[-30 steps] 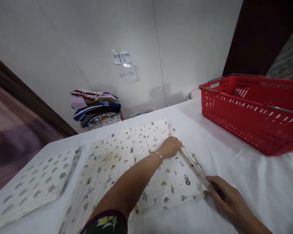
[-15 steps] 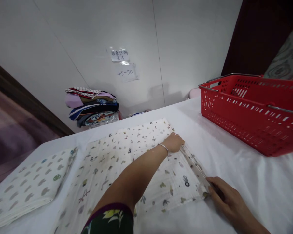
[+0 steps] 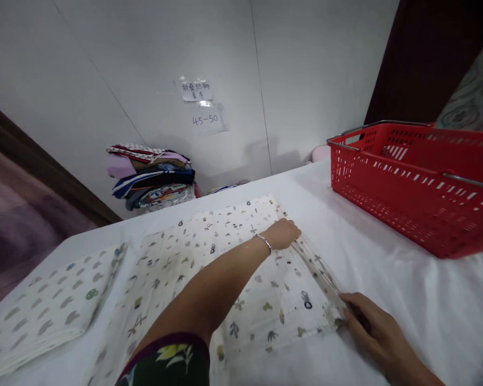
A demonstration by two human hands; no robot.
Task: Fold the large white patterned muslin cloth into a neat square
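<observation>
A white printed cloth (image 3: 209, 268) with small leaf and animal marks lies spread on the white table (image 3: 386, 268). My left hand (image 3: 284, 234) reaches across it and rests closed on the cloth's folded right edge, a bracelet on the wrist. My right hand (image 3: 372, 327) presses its closed fingers on the near right corner of the same edge. The fingertips of both hands are partly tucked under the fold.
A second folded printed cloth (image 3: 44, 308) lies at the left of the table. A red plastic basket (image 3: 418, 198) with metal handles stands at the right. A pile of folded coloured fabrics (image 3: 151, 177) sits by the wall behind the table, under two paper labels.
My left hand has slid a little farther along the cloth's right edge, away from me. My right hand has stayed on the near corner.
</observation>
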